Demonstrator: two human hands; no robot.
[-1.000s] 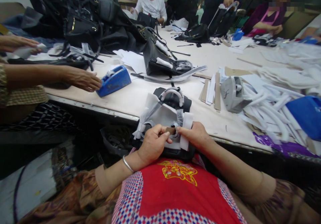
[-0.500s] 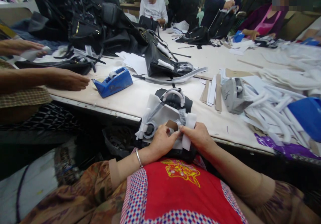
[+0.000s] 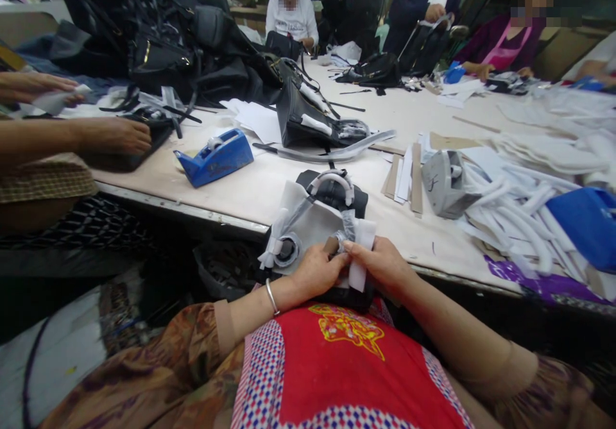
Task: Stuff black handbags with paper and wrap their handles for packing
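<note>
A black bag (image 3: 359,199) leans from my lap onto the table edge, with a white sheet (image 3: 312,220) over its front. Its curved handle (image 3: 332,177) is wrapped in white padding and clear film. My left hand (image 3: 320,267) is closed, pinching a small brown cardboard strip (image 3: 331,245) beside the handle's lower right end. From the other side, my right hand (image 3: 385,262) closes its thumb and fingers on that wrapped handle end. A white foam strip (image 3: 358,276) hangs beneath my right thumb. Round the handle's left end is a film-wrapped ring (image 3: 287,251). My fingers partly hide the right end.
A blue tape dispenser (image 3: 214,158) stands left on the table, near a co-worker's hand (image 3: 115,140). Another black bag (image 3: 303,118) lies ahead. To the right are cardboard strips (image 3: 404,176), a grey dispenser (image 3: 445,185) and piled white foam tubes (image 3: 520,217). Several people work across the table.
The cardboard strip has turned narrower and more upright in my left hand, which has shifted slightly right and down. The co-worker's nearer hand on the left has drawn back onto a black bag.
</note>
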